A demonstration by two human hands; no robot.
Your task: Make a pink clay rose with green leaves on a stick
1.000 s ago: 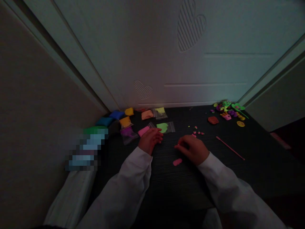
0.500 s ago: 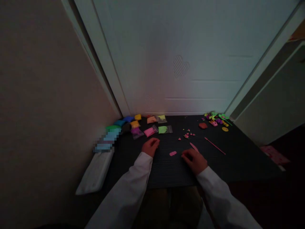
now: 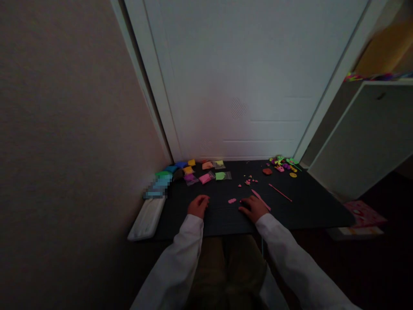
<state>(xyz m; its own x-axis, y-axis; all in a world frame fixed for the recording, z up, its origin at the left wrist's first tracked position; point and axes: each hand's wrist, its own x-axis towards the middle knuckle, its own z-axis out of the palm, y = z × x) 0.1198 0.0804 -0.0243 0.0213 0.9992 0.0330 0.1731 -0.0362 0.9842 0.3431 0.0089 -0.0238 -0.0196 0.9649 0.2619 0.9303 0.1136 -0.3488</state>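
My left hand (image 3: 197,206) rests over the dark table, fingers curled inward; anything inside them is hidden. My right hand (image 3: 254,208) is palm down on the table, its thumb and forefinger apart. Left of its fingertips lies a flat pink clay strip (image 3: 232,201) with a scalloped outline, touched by neither hand. A pink modelling knife (image 3: 260,199) lies along the far side of my right hand. Beyond it are several small pink clay pieces (image 3: 248,182). A thin pink stick tool (image 3: 280,192) lies farther right.
Bags of coloured clay, among them a pink bag (image 3: 205,177) and a green bag (image 3: 220,176), line the back left. A white case (image 3: 149,218) lies at the left edge. A red clay lump (image 3: 267,171) and finished colourful pieces (image 3: 284,163) sit at the back right. A white door (image 3: 206,86) stands behind.
The view has shifted, showing more of the shelf at right. My right hand's fingers have spread from a closer curl, and more of the pink knife shows. My left hand stays curled.
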